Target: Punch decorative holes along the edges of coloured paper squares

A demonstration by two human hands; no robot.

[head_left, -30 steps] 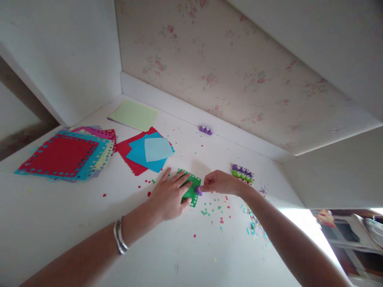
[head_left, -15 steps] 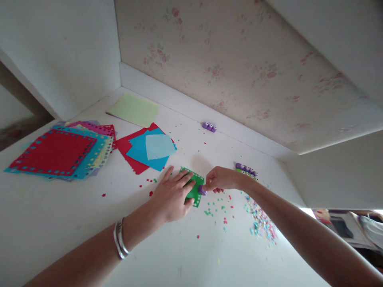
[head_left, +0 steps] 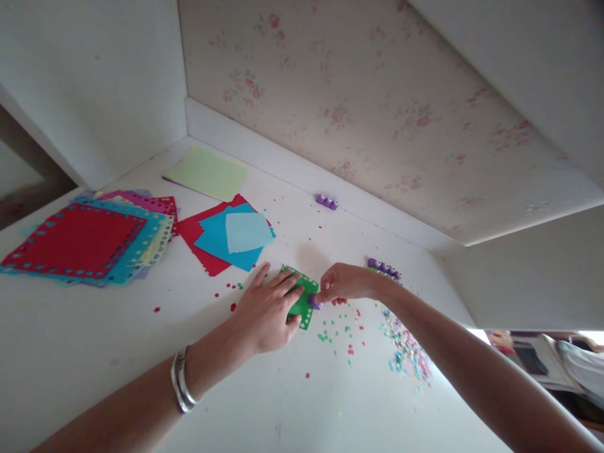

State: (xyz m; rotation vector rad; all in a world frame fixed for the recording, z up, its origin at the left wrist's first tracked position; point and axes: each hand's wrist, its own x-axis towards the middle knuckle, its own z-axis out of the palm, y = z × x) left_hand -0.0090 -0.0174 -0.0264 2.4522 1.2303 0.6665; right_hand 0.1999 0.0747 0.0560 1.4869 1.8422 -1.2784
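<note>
My left hand [head_left: 267, 309] lies flat, fingers spread, on a small green paper square [head_left: 302, 297] with punched holes along its edges, on the white table [head_left: 94, 352]. My right hand [head_left: 343, 282] is closed around a small purple hole punch [head_left: 314, 302], which sits at the green square's right edge. Both forearms reach in from below, and the left wrist wears silver bangles [head_left: 180, 382].
A stack of punched coloured sheets topped by red [head_left: 80, 240] lies at the left. Red and blue papers [head_left: 226, 236] and a pale green sheet [head_left: 207, 173] lie behind. Purple and green punches [head_left: 383, 268] and another purple one [head_left: 327, 201] sit near the wall. Confetti [head_left: 406, 352] litters the right.
The hands stay on the green square and the punch. Only the camera view has shifted slightly.
</note>
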